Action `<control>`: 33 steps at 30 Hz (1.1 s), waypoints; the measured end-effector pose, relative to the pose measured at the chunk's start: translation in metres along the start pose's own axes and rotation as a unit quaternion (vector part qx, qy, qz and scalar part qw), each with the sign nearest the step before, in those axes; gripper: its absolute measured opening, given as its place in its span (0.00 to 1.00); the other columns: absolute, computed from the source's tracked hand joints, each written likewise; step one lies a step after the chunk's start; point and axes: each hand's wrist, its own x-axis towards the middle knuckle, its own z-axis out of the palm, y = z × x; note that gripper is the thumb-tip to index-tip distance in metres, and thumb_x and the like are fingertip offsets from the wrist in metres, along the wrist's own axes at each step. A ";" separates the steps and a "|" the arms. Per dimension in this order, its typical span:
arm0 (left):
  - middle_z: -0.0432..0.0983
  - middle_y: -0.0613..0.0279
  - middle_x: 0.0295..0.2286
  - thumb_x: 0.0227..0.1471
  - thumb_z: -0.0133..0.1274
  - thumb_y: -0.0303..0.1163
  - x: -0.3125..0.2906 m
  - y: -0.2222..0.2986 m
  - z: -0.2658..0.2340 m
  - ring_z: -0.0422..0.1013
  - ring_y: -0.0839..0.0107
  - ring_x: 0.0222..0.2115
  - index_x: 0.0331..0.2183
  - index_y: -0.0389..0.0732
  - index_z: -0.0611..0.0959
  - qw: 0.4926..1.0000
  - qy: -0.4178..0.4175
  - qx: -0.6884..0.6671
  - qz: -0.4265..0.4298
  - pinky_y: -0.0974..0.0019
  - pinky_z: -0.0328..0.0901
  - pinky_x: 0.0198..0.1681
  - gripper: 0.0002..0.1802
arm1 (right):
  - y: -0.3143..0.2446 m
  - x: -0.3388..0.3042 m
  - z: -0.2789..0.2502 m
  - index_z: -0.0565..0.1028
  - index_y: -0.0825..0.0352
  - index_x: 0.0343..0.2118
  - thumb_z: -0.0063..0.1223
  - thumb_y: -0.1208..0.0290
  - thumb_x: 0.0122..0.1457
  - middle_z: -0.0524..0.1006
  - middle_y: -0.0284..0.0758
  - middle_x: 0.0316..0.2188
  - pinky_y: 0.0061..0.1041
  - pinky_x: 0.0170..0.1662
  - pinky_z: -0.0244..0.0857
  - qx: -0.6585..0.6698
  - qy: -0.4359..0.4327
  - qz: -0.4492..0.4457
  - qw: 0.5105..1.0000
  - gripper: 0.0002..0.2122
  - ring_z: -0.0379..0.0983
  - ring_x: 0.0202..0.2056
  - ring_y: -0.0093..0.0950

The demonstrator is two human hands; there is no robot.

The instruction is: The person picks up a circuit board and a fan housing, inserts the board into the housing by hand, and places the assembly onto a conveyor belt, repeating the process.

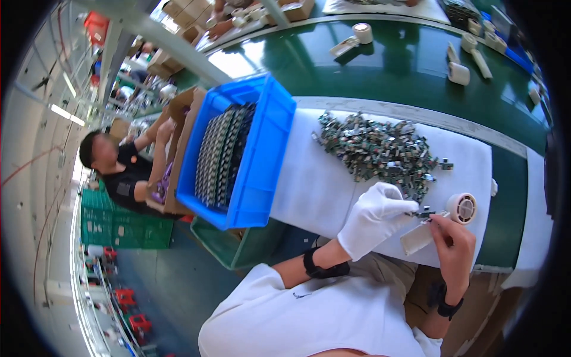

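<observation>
My left hand [376, 219], in a white glove, is closed with thumb and fingertips on a small dark circuit board [426, 212]. Bare and pinched, my right hand [454, 243] meets the board's right end; whatever its fingertips hold is too small to make out. Just beyond the right fingers lies the round white head of a small fan [464, 208]. A flat white handle piece [416, 238] is below the board, between my hands. Ahead of them spreads a heap of small circuit boards [380, 149] with metal connectors, on a white-covered worktop [309, 178].
A blue crate [253, 199] with rows of boards stands left, beside a cardboard box [178, 119] where another person [122, 169] works. Across the far side runs a green conveyor [404, 65] carrying white fan parts [361, 34]. A green bin [223, 247] sits below the crate.
</observation>
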 end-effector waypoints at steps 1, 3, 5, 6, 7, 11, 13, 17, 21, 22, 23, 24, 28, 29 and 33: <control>0.81 0.60 0.35 0.49 0.64 0.21 -0.002 0.001 -0.001 0.77 0.71 0.37 0.42 0.41 0.86 0.997 0.001 0.074 0.036 0.68 0.72 0.43 0.16 | 0.001 -0.004 -0.001 0.81 0.71 0.37 0.63 0.78 0.57 0.73 0.33 0.20 0.22 0.24 0.57 -0.011 0.013 -0.017 1.000 0.06 0.62 0.19 0.19; 0.81 0.61 0.35 0.49 0.64 0.22 -0.008 0.007 -0.001 0.77 0.72 0.37 0.42 0.41 0.86 1.000 -0.013 -0.008 -0.023 0.69 0.72 0.43 0.16 | 0.001 -0.004 0.000 0.81 0.71 0.37 0.62 0.78 0.57 0.72 0.33 0.20 0.22 0.24 0.57 -0.014 0.011 -0.048 0.999 0.06 0.62 0.20 0.19; 0.82 0.62 0.34 0.50 0.64 0.22 -0.009 0.010 0.005 0.77 0.74 0.37 0.43 0.41 0.86 0.973 -0.070 -0.190 -0.113 0.69 0.72 0.44 0.16 | 0.002 -0.003 0.000 0.81 0.69 0.37 0.62 0.77 0.58 0.73 0.34 0.20 0.23 0.24 0.58 -0.019 0.005 -0.012 1.000 0.06 0.63 0.19 0.20; 0.82 0.62 0.34 0.50 0.64 0.22 -0.010 0.011 0.008 0.77 0.74 0.37 0.43 0.41 0.86 0.972 -0.066 -0.192 -0.117 0.69 0.72 0.44 0.16 | 0.002 -0.004 0.000 0.81 0.68 0.37 0.62 0.77 0.58 0.73 0.34 0.19 0.23 0.24 0.58 -0.023 0.003 0.008 1.000 0.05 0.63 0.19 0.20; 0.82 0.62 0.35 0.50 0.64 0.23 -0.012 0.011 0.012 0.77 0.75 0.38 0.43 0.40 0.86 0.958 -0.065 -0.238 -0.143 0.69 0.72 0.44 0.15 | 0.003 -0.004 0.000 0.81 0.68 0.37 0.62 0.77 0.58 0.73 0.34 0.19 0.23 0.24 0.58 -0.024 -0.002 0.010 1.000 0.05 0.63 0.19 0.20; 0.82 0.63 0.38 0.52 0.64 0.24 -0.016 0.013 0.024 0.76 0.77 0.40 0.42 0.37 0.86 0.907 -0.103 -0.346 -0.219 0.70 0.72 0.45 0.13 | 0.011 -0.010 0.007 0.81 0.68 0.37 0.61 0.76 0.58 0.73 0.32 0.18 0.21 0.25 0.58 -0.002 0.075 0.089 0.993 0.05 0.63 0.21 0.16; 0.82 0.62 0.40 0.54 0.63 0.24 -0.017 0.019 0.021 0.76 0.77 0.40 0.43 0.35 0.85 0.896 -0.114 -0.344 -0.258 0.69 0.72 0.46 0.13 | 0.008 -0.011 0.021 0.81 0.68 0.37 0.61 0.74 0.59 0.69 0.29 0.18 0.20 0.24 0.56 0.013 0.122 0.090 0.988 0.06 0.60 0.21 0.15; 0.82 0.61 0.40 0.54 0.63 0.21 -0.005 0.015 0.010 0.77 0.75 0.39 0.43 0.34 0.84 0.943 -0.066 -0.241 -0.219 0.68 0.73 0.45 0.14 | 0.001 0.002 0.030 0.82 0.68 0.37 0.62 0.74 0.58 0.71 0.31 0.18 0.22 0.23 0.58 -0.032 0.135 0.038 0.990 0.06 0.62 0.19 0.20; 0.82 0.59 0.40 0.53 0.62 0.18 0.006 0.009 0.033 0.77 0.76 0.39 0.44 0.31 0.82 0.956 0.082 -0.235 -0.157 0.69 0.73 0.46 0.14 | 0.012 -0.005 0.022 0.82 0.67 0.35 0.63 0.75 0.56 0.75 0.33 0.18 0.23 0.23 0.60 -0.062 0.131 0.004 0.989 0.05 0.66 0.18 0.21; 0.82 0.59 0.40 0.53 0.62 0.18 0.007 0.008 0.035 0.77 0.76 0.39 0.44 0.31 0.82 0.955 0.075 -0.237 -0.159 0.69 0.73 0.46 0.14 | 0.012 -0.006 0.022 0.82 0.67 0.35 0.63 0.75 0.56 0.76 0.33 0.18 0.22 0.23 0.61 -0.061 0.123 -0.019 0.990 0.05 0.66 0.18 0.21; 0.81 0.59 0.40 0.53 0.61 0.18 0.007 0.006 0.038 0.77 0.76 0.40 0.44 0.31 0.83 0.957 0.064 -0.225 -0.172 0.70 0.73 0.46 0.14 | 0.011 -0.008 0.021 0.82 0.67 0.35 0.63 0.75 0.56 0.76 0.33 0.18 0.22 0.23 0.61 -0.062 0.126 -0.014 0.990 0.05 0.66 0.18 0.21; 0.81 0.60 0.41 0.53 0.61 0.18 0.007 0.005 0.039 0.77 0.76 0.40 0.44 0.32 0.83 0.958 0.053 -0.212 -0.185 0.71 0.72 0.46 0.15 | 0.010 -0.009 0.020 0.83 0.67 0.35 0.63 0.76 0.56 0.76 0.32 0.18 0.22 0.23 0.61 -0.047 0.123 -0.010 0.991 0.05 0.67 0.18 0.20; 0.81 0.61 0.43 0.53 0.61 0.18 0.000 0.002 0.041 0.76 0.77 0.42 0.46 0.34 0.84 0.959 -0.015 -0.198 -0.202 0.71 0.71 0.47 0.16 | 0.012 -0.014 0.018 0.83 0.67 0.35 0.63 0.77 0.54 0.76 0.31 0.18 0.21 0.22 0.61 -0.003 0.112 -0.009 0.994 0.05 0.67 0.18 0.19; 0.81 0.60 0.43 0.53 0.61 0.18 -0.002 0.001 0.041 0.76 0.77 0.42 0.47 0.34 0.84 0.958 -0.044 -0.197 -0.205 0.71 0.71 0.47 0.17 | 0.013 -0.016 0.018 0.83 0.67 0.34 0.63 0.77 0.54 0.76 0.31 0.18 0.21 0.22 0.61 0.009 0.109 -0.015 0.994 0.05 0.67 0.18 0.19; 0.81 0.61 0.45 0.54 0.60 0.18 -0.003 0.001 0.039 0.75 0.77 0.43 0.49 0.37 0.84 0.960 -0.092 -0.200 -0.175 0.71 0.71 0.48 0.19 | 0.013 -0.018 0.016 0.83 0.67 0.34 0.64 0.78 0.52 0.76 0.31 0.19 0.21 0.22 0.60 0.026 0.113 -0.028 0.993 0.06 0.67 0.18 0.19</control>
